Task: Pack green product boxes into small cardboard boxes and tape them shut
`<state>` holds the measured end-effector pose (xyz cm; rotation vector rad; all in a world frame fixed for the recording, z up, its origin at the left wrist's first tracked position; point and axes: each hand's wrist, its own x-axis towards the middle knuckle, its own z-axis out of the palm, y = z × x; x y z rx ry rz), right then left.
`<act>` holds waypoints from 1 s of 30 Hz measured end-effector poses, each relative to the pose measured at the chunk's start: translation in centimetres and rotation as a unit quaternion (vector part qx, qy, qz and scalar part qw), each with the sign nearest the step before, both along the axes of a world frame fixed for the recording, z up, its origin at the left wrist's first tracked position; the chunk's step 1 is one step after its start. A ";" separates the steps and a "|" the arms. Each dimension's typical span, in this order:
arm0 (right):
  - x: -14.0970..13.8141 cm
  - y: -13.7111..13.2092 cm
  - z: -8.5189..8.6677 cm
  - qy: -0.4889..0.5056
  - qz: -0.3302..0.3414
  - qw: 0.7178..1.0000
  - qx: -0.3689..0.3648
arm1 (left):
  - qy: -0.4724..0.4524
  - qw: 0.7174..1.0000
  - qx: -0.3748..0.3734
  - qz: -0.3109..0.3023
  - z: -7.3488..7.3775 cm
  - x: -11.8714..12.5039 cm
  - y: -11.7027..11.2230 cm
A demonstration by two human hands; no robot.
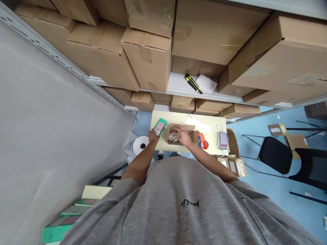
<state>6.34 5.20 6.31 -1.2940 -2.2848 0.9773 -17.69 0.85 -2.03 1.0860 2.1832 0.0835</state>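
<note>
Mint-green rectangular box (160,126) with a pink panel on its face is gripped at its lower end by the left hand (153,135), at the left edge of the table. Just beside it, the right hand (183,135) reaches into an open brown cardboard carton (167,136), its fingers curled down onto whitish wrapped contents (172,137); whether they are gripping anything, I cannot tell. The carton sits on a pale yellow tabletop (163,117), near loose white paper (198,123) and an orange-red tape dispenser (202,141). A blurred rectangular card (223,140) lies near the table's right edge. Below the table's left corner stands a white roll (140,145). Ahead, a yellow-and-black utility knife (193,83) lies on a metal shelf (178,83) among stacked brown cartons (148,58).
</note>
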 end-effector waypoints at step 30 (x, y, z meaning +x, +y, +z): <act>9.6 -3.2 0.4 -0.164 -0.261 0.936 -0.168 | -0.004 0.918 0.040 -0.395 8.1 11.1 1.9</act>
